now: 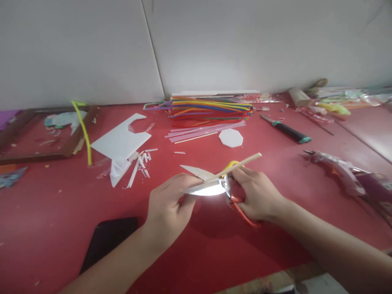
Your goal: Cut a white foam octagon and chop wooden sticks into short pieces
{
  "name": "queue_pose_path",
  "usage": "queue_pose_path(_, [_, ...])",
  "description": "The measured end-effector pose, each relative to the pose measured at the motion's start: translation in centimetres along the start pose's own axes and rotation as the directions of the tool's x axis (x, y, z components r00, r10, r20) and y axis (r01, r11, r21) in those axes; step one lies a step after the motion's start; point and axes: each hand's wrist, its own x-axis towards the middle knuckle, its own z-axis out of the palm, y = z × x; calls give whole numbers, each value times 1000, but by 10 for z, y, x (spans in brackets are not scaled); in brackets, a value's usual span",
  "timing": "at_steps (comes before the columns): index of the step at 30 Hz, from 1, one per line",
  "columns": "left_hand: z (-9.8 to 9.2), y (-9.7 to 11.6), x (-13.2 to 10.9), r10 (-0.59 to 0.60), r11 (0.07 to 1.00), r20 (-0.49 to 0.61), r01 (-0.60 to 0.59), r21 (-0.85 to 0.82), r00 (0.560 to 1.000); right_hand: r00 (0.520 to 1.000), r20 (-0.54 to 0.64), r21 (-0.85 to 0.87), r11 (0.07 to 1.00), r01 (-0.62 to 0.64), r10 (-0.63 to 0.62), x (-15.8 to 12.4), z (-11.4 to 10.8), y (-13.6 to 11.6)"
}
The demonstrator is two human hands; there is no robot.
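Observation:
My right hand grips a pair of scissors by its red and yellow handles, the blades parted and pointing left. A thin pale wooden stick runs slantwise between the blades, its free end up to the right. My left hand is closed on the stick's lower left end, which the fingers and blades partly hide. Beyond the hands lies a white octagonal piece. A cut white sheet and several small white strips lie to the left.
Bundled colourful pipe cleaners and pink sticks lie near the wall. On the right are a utility knife and a glue gun. A brown frame sits at far left, a black phone beside my left forearm.

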Motion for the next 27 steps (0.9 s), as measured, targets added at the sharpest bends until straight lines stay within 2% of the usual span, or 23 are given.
queue_pose_path(6, [-1,0,1,-20,999,6,20,-38,1000,996,69,6,999,-52,52,-1,1,0])
queue_pose_path(13, [1,-1,-4,-72,997,24,73,-35,997,993,99,141,987,-76,62,-1,2,-1])
queue_pose_path(22, [0,-2,2,-10,999,-18,9,-34,1000,998,38,89,994,-60,57,2,3,0])
queue_pose_path(27, [-1,-5,0,73,997,-49,-73,3,996,999,-18,58,998,-37,38,0,3,2])
